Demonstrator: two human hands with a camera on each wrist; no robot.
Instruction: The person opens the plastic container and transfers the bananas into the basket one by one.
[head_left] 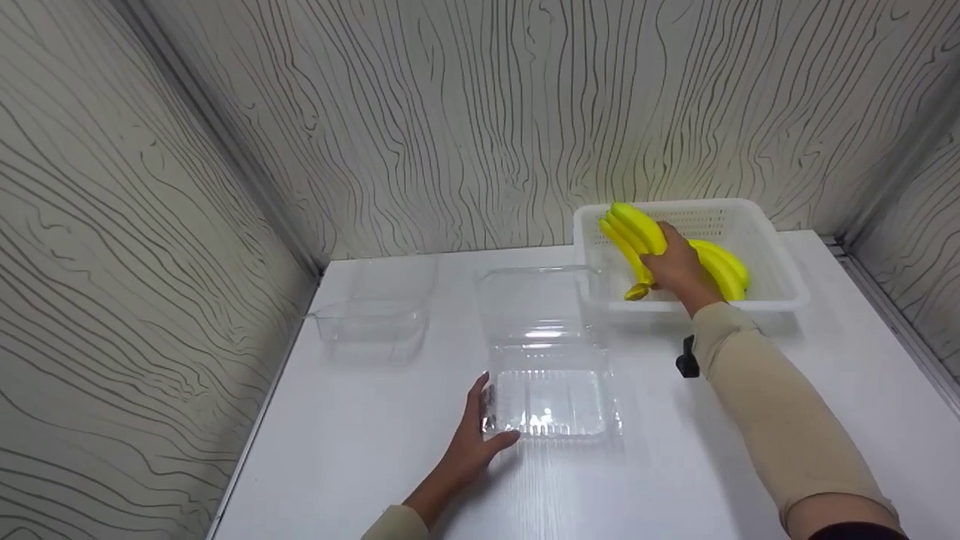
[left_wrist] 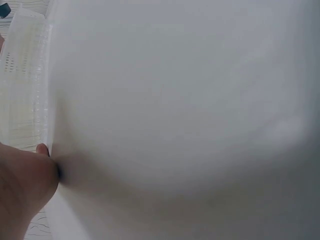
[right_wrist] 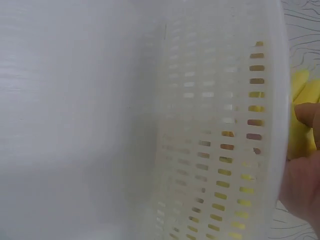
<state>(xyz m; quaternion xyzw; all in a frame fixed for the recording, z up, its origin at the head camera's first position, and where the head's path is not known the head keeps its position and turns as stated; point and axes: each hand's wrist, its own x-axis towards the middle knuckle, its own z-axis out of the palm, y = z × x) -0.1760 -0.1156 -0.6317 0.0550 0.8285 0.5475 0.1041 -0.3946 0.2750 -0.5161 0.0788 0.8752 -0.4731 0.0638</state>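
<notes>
In the head view, my right hand (head_left: 679,262) grips a bunch of yellow bananas (head_left: 636,229) at the left part of a white plastic basket (head_left: 690,306). More bananas (head_left: 724,268) lie in the basket, partly hidden by that hand. A clear plastic clamshell container (head_left: 551,405) lies on the white table with its lid folded back. My left hand (head_left: 471,442) holds its near left corner, thumb at the front and fingers along the left side. The right wrist view shows the slotted basket wall (right_wrist: 215,150), with the right hand (right_wrist: 305,165) and bananas (right_wrist: 300,125) beyond its rim.
Another clear clamshell container (head_left: 371,322) stands with its lid up at the table's back left. Wood-grain patterned panels (head_left: 465,127) enclose the white table (head_left: 360,442) at the back and sides.
</notes>
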